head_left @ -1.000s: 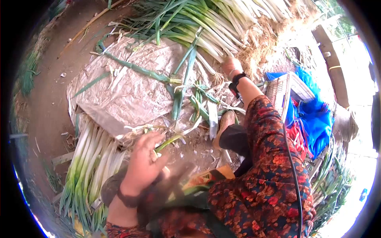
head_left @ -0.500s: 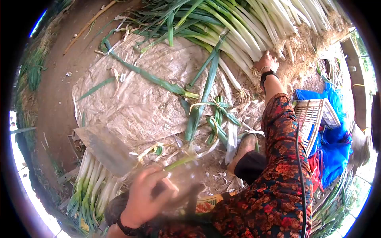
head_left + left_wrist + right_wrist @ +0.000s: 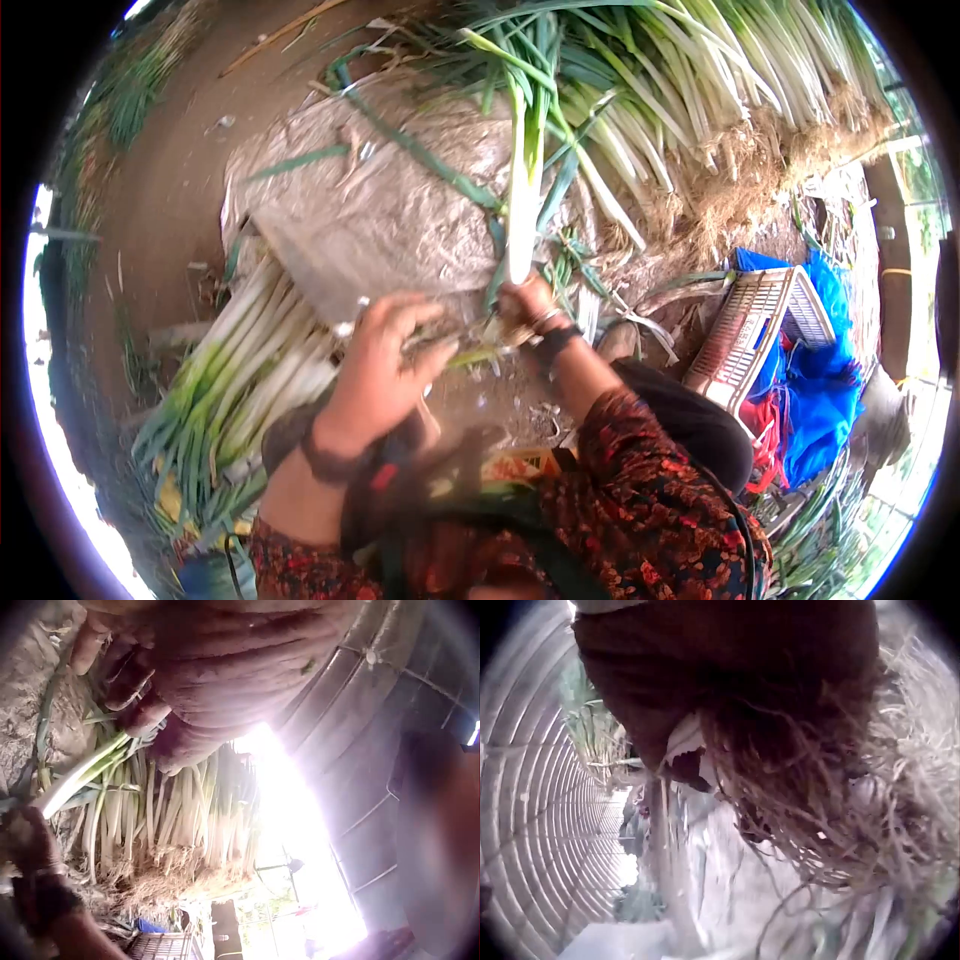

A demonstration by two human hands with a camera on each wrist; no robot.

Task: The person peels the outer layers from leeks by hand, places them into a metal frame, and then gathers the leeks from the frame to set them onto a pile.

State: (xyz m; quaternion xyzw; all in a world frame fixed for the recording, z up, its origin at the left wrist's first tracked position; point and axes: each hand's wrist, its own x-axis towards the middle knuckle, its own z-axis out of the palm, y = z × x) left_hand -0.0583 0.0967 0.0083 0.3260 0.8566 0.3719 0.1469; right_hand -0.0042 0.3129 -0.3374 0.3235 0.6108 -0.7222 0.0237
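My right hand (image 3: 528,305) grips a leek (image 3: 522,220) by its root end, low over the ground in front of me. The white stalk points away from me and its green leaves overlap the large leek pile (image 3: 700,110). Stringy roots (image 3: 817,802) hang below the hand in the right wrist view. My left hand (image 3: 375,375) hovers to the left, fingers loosely bent and thumb apart, with nothing held between them. In the left wrist view, the held leek's (image 3: 79,776) leaves pass behind the left fingertips (image 3: 146,716).
A dirty pale sheet (image 3: 320,220) covers the ground ahead, with loose leaves on it. Cleaned-looking leeks (image 3: 250,350) lie in a pile at the left. At the right sit a plastic crate (image 3: 735,345) and blue cloth (image 3: 825,420). A patterned package (image 3: 520,465) lies close to me.
My right hand has come back from the root side of the pile towards me, bringing a leek with it. The left hand stays at about the same place, its fingers still loose.
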